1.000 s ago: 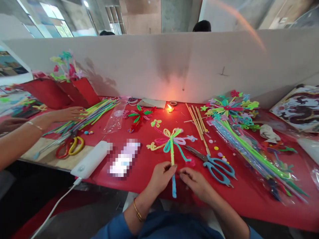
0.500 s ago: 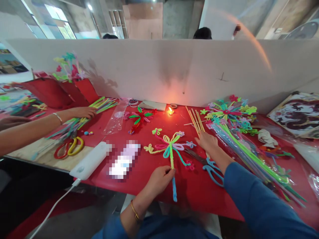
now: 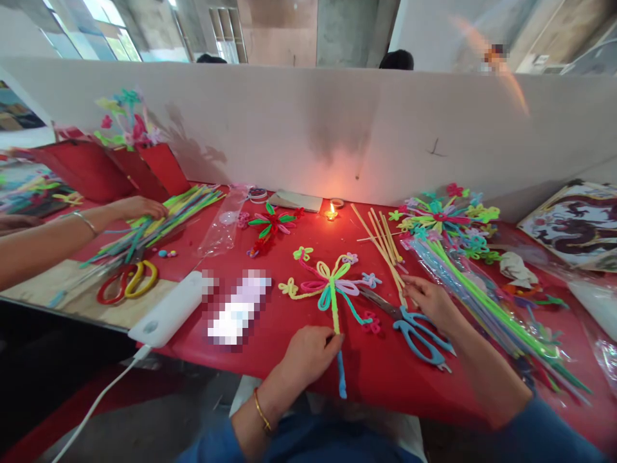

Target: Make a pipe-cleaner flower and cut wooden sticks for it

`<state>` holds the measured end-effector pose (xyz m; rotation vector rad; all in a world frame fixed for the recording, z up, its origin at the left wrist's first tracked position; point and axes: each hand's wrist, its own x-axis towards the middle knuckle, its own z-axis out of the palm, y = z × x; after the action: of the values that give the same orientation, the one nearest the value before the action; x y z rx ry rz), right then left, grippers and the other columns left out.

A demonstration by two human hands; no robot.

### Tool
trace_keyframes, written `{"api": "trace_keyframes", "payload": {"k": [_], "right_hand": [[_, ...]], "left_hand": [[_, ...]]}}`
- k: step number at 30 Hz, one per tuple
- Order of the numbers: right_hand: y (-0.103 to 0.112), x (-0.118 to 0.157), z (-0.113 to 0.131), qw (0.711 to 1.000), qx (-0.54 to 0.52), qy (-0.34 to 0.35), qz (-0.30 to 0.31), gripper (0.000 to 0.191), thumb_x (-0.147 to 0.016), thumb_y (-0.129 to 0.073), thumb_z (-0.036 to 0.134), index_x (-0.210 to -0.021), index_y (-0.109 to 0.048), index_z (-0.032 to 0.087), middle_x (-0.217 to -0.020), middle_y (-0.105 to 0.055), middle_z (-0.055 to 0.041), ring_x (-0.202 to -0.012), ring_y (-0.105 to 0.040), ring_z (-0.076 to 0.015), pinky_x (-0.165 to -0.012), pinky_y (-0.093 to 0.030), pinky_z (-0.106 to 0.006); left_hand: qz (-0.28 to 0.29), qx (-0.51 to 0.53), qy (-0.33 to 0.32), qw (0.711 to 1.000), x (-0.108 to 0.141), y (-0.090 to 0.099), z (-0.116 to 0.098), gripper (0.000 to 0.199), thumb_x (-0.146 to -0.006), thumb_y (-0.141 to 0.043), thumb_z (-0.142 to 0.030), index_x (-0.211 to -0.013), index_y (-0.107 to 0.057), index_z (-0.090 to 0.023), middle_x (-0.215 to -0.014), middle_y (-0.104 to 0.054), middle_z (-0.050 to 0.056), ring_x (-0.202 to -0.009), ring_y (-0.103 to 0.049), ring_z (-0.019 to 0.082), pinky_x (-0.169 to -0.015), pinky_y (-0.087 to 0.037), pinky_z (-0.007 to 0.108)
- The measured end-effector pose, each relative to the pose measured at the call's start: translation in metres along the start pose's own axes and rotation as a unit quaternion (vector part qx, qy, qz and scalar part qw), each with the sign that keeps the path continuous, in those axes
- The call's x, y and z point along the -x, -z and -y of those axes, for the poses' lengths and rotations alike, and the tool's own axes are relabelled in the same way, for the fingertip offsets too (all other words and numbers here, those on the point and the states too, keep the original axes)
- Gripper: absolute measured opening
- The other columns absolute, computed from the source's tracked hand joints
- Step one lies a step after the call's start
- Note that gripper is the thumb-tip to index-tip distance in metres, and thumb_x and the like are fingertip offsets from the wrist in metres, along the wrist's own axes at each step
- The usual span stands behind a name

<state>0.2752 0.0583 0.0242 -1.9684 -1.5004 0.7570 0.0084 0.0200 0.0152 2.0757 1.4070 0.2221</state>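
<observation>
My left hand [image 3: 313,352] is closed around the stem of a pipe-cleaner flower [image 3: 331,283], which has looped petals in yellow, pink, lilac and teal and small blossoms on its outer arms. The stem is yellow-green above my fingers and blue below. My right hand [image 3: 431,301] pinches the near end of a thin wooden stick [image 3: 376,244], which slants away across a small bundle of wooden sticks [image 3: 385,236]. Just below that hand, blue-handled scissors [image 3: 418,334] lie with their blades pointing toward the flower.
A small flame [image 3: 331,211] burns near the partition [image 3: 270,128]. Pipe-cleaner flowers [image 3: 438,218] and bagged pipe cleaners [image 3: 486,302] lie at right. At left, a co-worker's hand [image 3: 139,209] touches loose pipe cleaners [image 3: 193,209]; red-yellow scissors [image 3: 126,283] and a white power bank [image 3: 168,310] lie nearby.
My right hand has drawn back toward me from the bundle, and one stick now lies at a different angle in its fingertips. The co-worker's hand has shifted left.
</observation>
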Motion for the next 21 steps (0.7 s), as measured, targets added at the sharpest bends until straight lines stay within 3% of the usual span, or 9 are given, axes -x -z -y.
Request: {"api": "trace_keyframes", "payload": {"k": [2, 4, 6, 8, 11, 13, 15, 17, 21], "right_hand": [[-0.007, 0.028, 0.0, 0.979, -0.199, -0.028, 0.019, 0.049, -0.072, -0.051, 0.041, -0.113, -0.055, 0.013, -0.068, -0.062, -0.0019, -0.044, -0.049, -0.0098, -0.04, -0.038, -0.023], [-0.02, 0.057, 0.004, 0.945, -0.317, -0.057, 0.058, 0.055, -0.068, -0.059, 0.043, -0.115, -0.053, 0.015, -0.069, -0.061, -0.001, -0.042, -0.046, -0.0082, -0.038, -0.036, -0.022], [-0.036, 0.085, 0.01, 0.918, -0.373, -0.074, 0.114, 0.057, -0.064, -0.066, 0.04, -0.114, -0.053, 0.018, -0.068, -0.06, -0.0004, -0.045, -0.049, -0.0094, -0.041, -0.039, -0.023], [-0.049, 0.11, 0.015, 0.897, -0.415, -0.082, 0.127, 0.051, -0.066, -0.066, 0.038, -0.111, -0.054, 0.02, -0.068, -0.06, 0.0005, -0.049, -0.052, -0.0105, -0.046, -0.042, -0.024], [-0.057, 0.133, 0.018, 0.873, -0.467, -0.068, 0.126, 0.044, -0.068, -0.066, 0.035, -0.108, -0.054, 0.022, -0.07, -0.06, 0.0002, -0.06, -0.057, -0.0131, -0.056, -0.045, -0.026], [-0.052, 0.137, 0.018, 0.866, -0.481, -0.057, 0.123, 0.043, -0.068, -0.066, 0.034, -0.107, -0.054, 0.023, -0.068, -0.061, 0.0007, -0.063, -0.058, -0.0143, -0.059, -0.046, -0.028], [-0.042, 0.13, 0.019, 0.864, -0.491, -0.052, 0.095, 0.032, -0.07, -0.064, 0.033, -0.1, -0.057, 0.024, -0.062, -0.059, 0.0025, -0.06, -0.057, -0.0133, -0.06, -0.046, -0.028], [-0.031, 0.118, 0.023, 0.857, -0.512, -0.037, 0.049, 0.019, -0.072, -0.062, 0.036, -0.086, -0.061, 0.023, -0.061, -0.058, 0.0022, -0.06, -0.057, -0.0128, -0.06, -0.046, -0.028], [-0.021, 0.097, 0.031, 0.856, -0.514, 0.026, -0.049, 0.034, -0.07, -0.058, 0.052, -0.071, -0.065, 0.018, -0.063, -0.059, -0.0019, -0.059, -0.055, -0.0125, -0.054, -0.046, -0.026]], "left_hand": [[0.004, -0.01, -0.004, 1.0, 0.001, 0.001, -0.001, 0.041, -0.083, -0.032, -0.037, -0.064, -0.061, -0.016, -0.061, -0.06, 0.006, -0.055, -0.048, 0.014, -0.052, -0.021, 0.026], [0.001, 0.004, -0.011, 1.0, 0.001, 0.001, 0.0, 0.038, -0.082, -0.034, -0.035, -0.064, -0.061, -0.016, -0.062, -0.061, 0.006, -0.056, -0.049, 0.014, -0.052, -0.023, 0.026], [-0.005, 0.045, -0.013, 0.999, 0.002, 0.0, 0.0, 0.035, -0.081, -0.037, -0.034, -0.061, -0.059, -0.015, -0.06, -0.058, 0.004, -0.055, -0.048, 0.014, -0.052, -0.024, 0.025], [-0.002, 0.13, 0.005, 0.991, 0.001, -0.002, 0.001, 0.033, -0.079, -0.04, -0.035, -0.058, -0.055, -0.015, -0.055, -0.054, 0.002, -0.054, -0.047, 0.013, -0.052, -0.027, 0.024], [0.034, 0.313, 0.067, 0.947, 0.0, -0.003, 0.0, 0.028, -0.076, -0.044, -0.037, -0.059, -0.051, -0.015, -0.053, -0.05, -0.002, -0.052, -0.047, 0.011, -0.053, -0.033, 0.023], [0.049, 0.389, 0.103, 0.914, -0.001, -0.004, -0.002, 0.026, -0.074, -0.047, -0.038, -0.061, -0.05, -0.015, -0.053, -0.049, -0.003, -0.051, -0.047, 0.01, -0.053, -0.035, 0.022], [0.05, 0.407, 0.117, 0.904, -0.002, -0.004, -0.004, 0.025, -0.072, -0.049, -0.038, -0.063, -0.051, -0.015, -0.052, -0.05, -0.003, -0.05, -0.047, 0.01, -0.051, -0.034, 0.022], [0.053, 0.395, 0.109, 0.911, -0.003, -0.006, -0.004, 0.026, -0.072, -0.049, -0.039, -0.063, -0.051, -0.015, -0.051, -0.051, -0.003, -0.049, -0.047, 0.01, -0.05, -0.033, 0.021], [0.045, 0.312, 0.052, 0.947, -0.001, -0.01, 0.001, 0.029, -0.075, -0.045, -0.04, -0.063, -0.053, -0.015, -0.052, -0.053, -0.001, -0.05, -0.047, 0.01, -0.049, -0.032, 0.022]]}}
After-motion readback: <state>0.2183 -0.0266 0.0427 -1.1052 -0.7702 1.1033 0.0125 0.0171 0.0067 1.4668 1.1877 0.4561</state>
